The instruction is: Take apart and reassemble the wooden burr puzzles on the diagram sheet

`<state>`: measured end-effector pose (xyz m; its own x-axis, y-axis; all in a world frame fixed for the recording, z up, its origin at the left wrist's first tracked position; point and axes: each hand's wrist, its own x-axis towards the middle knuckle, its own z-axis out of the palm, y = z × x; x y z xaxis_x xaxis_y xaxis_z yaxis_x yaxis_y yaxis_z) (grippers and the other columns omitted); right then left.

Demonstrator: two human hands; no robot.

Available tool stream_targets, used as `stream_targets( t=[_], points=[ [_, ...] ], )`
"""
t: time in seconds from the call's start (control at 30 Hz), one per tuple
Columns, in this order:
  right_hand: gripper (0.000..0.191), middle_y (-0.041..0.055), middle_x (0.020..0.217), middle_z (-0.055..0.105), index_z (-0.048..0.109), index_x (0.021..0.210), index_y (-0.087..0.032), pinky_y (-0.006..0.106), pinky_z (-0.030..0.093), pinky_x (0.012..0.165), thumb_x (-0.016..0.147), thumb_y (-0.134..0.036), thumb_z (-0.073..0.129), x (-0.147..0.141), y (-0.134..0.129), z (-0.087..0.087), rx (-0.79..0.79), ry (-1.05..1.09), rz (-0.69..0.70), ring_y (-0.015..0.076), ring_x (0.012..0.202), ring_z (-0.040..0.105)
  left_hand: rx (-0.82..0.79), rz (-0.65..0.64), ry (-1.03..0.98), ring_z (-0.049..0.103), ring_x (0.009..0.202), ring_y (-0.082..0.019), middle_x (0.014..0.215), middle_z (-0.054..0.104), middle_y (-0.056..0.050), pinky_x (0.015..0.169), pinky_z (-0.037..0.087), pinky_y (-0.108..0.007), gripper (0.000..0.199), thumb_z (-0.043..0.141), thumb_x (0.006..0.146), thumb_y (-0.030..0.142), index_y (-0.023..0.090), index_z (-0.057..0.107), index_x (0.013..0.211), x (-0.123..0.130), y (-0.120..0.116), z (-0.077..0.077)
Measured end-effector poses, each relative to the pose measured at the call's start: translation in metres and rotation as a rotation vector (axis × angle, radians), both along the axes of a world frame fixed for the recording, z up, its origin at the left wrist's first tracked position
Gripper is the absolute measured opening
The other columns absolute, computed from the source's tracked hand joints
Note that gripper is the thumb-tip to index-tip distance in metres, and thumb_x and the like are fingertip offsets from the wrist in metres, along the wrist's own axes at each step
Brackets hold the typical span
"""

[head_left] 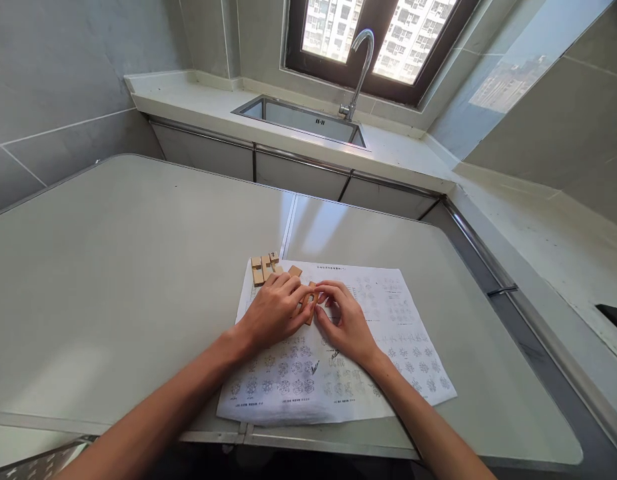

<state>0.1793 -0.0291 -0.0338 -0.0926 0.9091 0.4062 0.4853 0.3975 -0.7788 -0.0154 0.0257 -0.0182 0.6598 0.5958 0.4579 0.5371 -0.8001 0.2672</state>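
Together over a printed sheet (383,347): left hand (272,308) and right hand (346,327) at a small wooden piece (312,293)

The left hand bends over the small wooden piece, its thumb and fingers closed around it, and covers part of the wood. The right hand reaches in from the other side, fingers curved, with its fingertips at the near edge of the same piece; whether they clamp it or only touch it cannot be told. The piece lies between the two hands, above the upper middle part of the sheet.

Just beyond the left hand, a group of notched wooden blocks (257,272) sits at the sheet's upper left corner, one block bearing a dark mark. A flat wooden end (295,271) shows beside the left fingers.

The sheet, covered in rows of small line drawings, lies on a pale table (138,267) across its seam. Past the table's far edge runs a white counter (188,100) with a sink (303,120), a curved faucet (362,67) and, behind them, a dark-framed window (368,37).
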Motion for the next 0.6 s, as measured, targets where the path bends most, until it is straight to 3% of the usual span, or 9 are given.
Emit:
stream_targets(
  t=[0.2, 0.6],
  points=[
    [0.043, 0.0090, 0.129, 0.061, 0.062, 0.126, -0.026, 0.041, 0.060, 0.092, 0.089, -0.004, 0.055, 0.0002, -0.0011, -0.0013, -0.017, 0.098, 0.053, 0.0204, 0.098, 0.070, -0.083, -0.049, 0.019, 0.060, 0.103, -0.029, 0.108, 0.067, -0.010, 0.093, 0.047, -0.044, 0.030, 0.067, 0.094, 0.037, 0.020, 0.069, 0.119, -0.0020, -0.0005, 0.0002],
    [0.035, 0.0089, 0.124, 0.062, 0.063, 0.122, -0.025, 0.038, 0.061, 0.089, 0.095, -0.007, 0.050, -0.0006, -0.0009, -0.0014, -0.034, 0.107, 0.011, 0.0193, 0.097, 0.074, 0.000, 0.023, 0.017, 0.060, 0.106, -0.029, 0.103, 0.066, -0.009, 0.094, 0.048, -0.044, 0.019, 0.060, 0.093, 0.016, 0.020, 0.069, 0.109, -0.0014, 0.0016, -0.0046]
  ],
)
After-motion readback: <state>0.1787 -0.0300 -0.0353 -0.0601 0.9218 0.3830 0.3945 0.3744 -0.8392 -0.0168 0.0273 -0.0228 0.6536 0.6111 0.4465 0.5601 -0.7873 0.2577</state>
